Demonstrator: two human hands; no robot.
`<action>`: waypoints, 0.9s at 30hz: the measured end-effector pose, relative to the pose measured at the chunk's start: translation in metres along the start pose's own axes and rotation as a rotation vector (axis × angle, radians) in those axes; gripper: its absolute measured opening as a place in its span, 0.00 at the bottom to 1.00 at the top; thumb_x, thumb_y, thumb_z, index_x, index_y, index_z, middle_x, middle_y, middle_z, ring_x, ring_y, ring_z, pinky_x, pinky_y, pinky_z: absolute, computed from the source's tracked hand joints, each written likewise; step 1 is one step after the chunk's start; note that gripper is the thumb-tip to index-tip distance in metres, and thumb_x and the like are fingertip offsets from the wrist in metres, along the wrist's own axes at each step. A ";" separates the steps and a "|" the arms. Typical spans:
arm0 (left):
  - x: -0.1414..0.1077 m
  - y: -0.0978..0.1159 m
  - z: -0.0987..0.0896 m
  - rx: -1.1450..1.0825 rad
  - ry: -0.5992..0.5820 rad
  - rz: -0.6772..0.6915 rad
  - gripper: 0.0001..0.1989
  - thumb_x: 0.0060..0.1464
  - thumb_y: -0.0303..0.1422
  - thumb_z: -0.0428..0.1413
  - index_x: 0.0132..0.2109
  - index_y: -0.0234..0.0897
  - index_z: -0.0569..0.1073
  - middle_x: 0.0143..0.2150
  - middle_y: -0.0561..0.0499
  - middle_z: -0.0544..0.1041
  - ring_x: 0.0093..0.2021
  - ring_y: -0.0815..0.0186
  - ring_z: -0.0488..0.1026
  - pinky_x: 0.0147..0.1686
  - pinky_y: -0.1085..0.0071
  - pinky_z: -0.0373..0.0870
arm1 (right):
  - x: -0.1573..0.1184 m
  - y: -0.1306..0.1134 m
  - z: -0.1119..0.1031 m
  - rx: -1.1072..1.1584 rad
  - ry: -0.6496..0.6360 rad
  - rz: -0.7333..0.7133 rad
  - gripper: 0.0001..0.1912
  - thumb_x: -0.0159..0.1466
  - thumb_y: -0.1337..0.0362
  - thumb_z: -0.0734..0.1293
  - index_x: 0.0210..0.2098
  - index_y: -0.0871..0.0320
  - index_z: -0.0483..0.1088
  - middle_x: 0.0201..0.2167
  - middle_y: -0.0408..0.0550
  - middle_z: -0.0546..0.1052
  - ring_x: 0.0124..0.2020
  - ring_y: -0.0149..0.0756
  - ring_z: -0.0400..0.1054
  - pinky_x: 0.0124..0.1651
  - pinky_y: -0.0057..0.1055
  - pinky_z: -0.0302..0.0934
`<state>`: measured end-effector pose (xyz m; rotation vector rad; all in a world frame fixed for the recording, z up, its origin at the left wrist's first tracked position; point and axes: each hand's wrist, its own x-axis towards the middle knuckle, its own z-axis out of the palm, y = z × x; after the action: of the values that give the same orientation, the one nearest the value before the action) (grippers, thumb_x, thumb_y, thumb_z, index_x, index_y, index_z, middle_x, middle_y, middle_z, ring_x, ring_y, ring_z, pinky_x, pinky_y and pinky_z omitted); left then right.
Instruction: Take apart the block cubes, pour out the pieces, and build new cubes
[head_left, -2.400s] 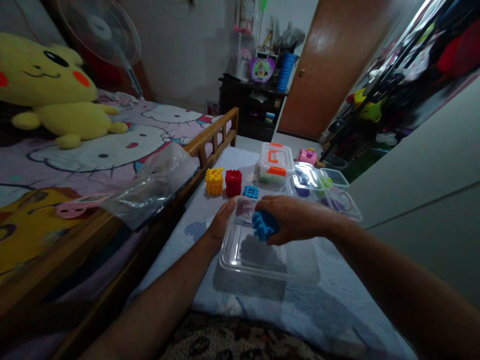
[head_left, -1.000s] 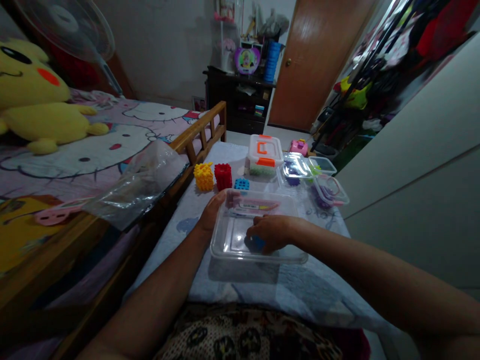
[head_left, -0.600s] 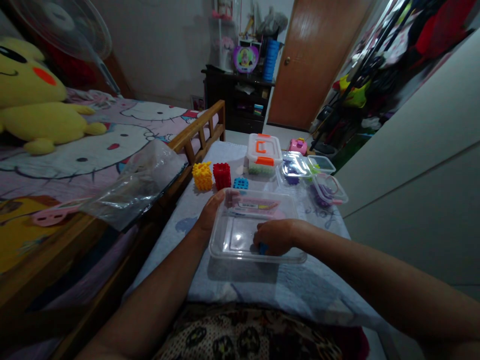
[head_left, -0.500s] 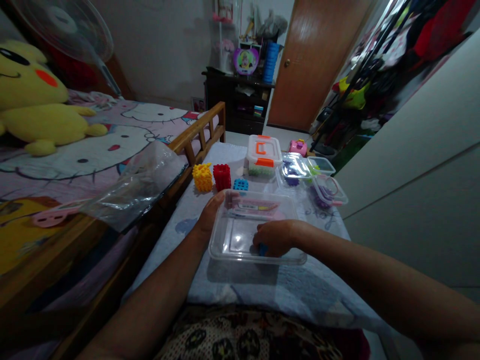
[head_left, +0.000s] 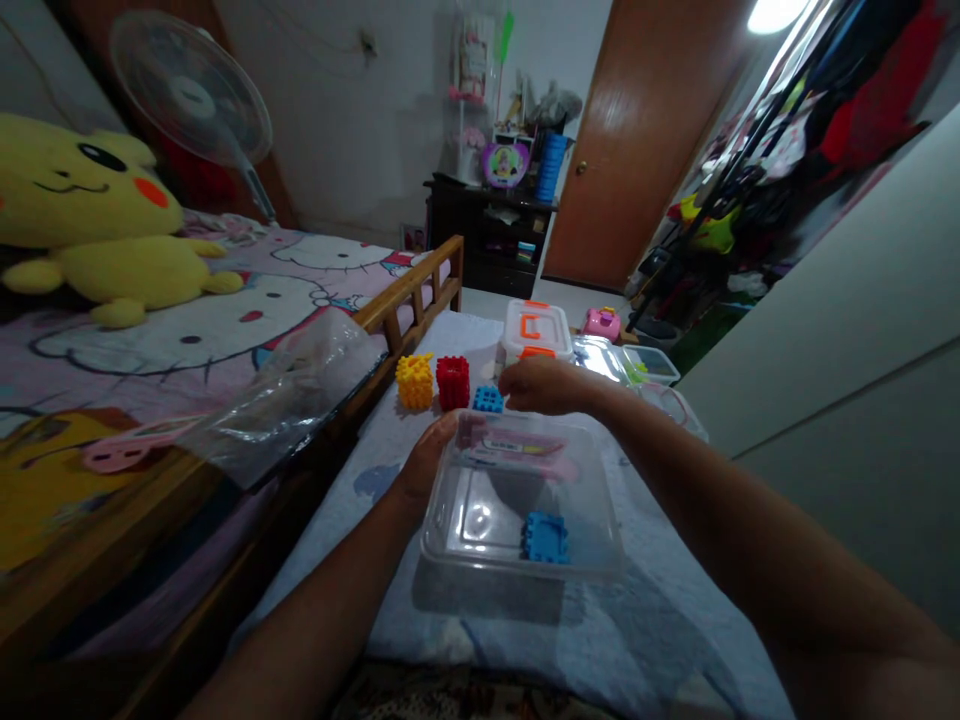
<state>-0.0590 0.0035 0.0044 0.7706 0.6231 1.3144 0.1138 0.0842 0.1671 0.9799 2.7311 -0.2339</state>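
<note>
The left grip (head_left: 429, 460) is closed on the side of the clear rectangular plastic box (head_left: 478, 562); the right grip (head_left: 507, 394) is bent downward, its contents unclear. Beyond the box, a blue notched plastic block (head_left: 488, 399) lies just left of the right fingertips, nearer that hand, long axis unclear. The white label (head_left: 504, 446) is unreadable.

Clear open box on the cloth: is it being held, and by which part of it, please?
Yes. The left hand holds the clear open box at its far left corner; the right hand is off it.
</note>
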 end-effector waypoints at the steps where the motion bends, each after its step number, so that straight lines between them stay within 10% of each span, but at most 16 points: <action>1: 0.000 0.001 0.000 0.015 -0.005 0.001 0.19 0.53 0.45 0.61 0.42 0.32 0.80 0.38 0.44 0.82 0.36 0.60 0.78 0.39 0.67 0.71 | 0.011 0.003 0.003 -0.038 -0.018 0.010 0.12 0.63 0.67 0.65 0.43 0.62 0.77 0.40 0.53 0.81 0.40 0.38 0.73 0.38 0.30 0.59; 7: -0.003 0.009 0.006 0.069 0.018 0.081 0.19 0.55 0.43 0.60 0.48 0.35 0.78 0.44 0.43 0.82 0.41 0.56 0.79 0.40 0.65 0.72 | 0.058 0.015 0.019 -0.159 -0.173 0.029 0.17 0.63 0.65 0.67 0.50 0.65 0.75 0.50 0.60 0.78 0.48 0.44 0.74 0.43 0.32 0.63; 13: -0.012 0.038 0.012 0.542 0.108 0.381 0.10 0.56 0.34 0.61 0.45 0.39 0.81 0.53 0.45 0.79 0.57 0.53 0.72 0.61 0.60 0.63 | 0.079 0.016 0.035 -0.156 -0.255 0.056 0.20 0.61 0.61 0.69 0.48 0.69 0.74 0.45 0.64 0.80 0.45 0.48 0.77 0.38 0.31 0.66; 27: -0.037 0.074 0.044 1.465 -0.314 0.121 0.26 0.65 0.36 0.50 0.68 0.39 0.61 0.73 0.44 0.55 0.74 0.54 0.44 0.70 0.49 0.46 | 0.109 0.022 0.086 -0.181 -0.137 -0.018 0.16 0.63 0.71 0.67 0.51 0.67 0.70 0.51 0.63 0.77 0.51 0.45 0.74 0.51 0.31 0.68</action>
<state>-0.0762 -0.0335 0.0890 2.1548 1.2803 0.6222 0.0597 0.1473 0.0537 0.8570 2.5843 -0.0529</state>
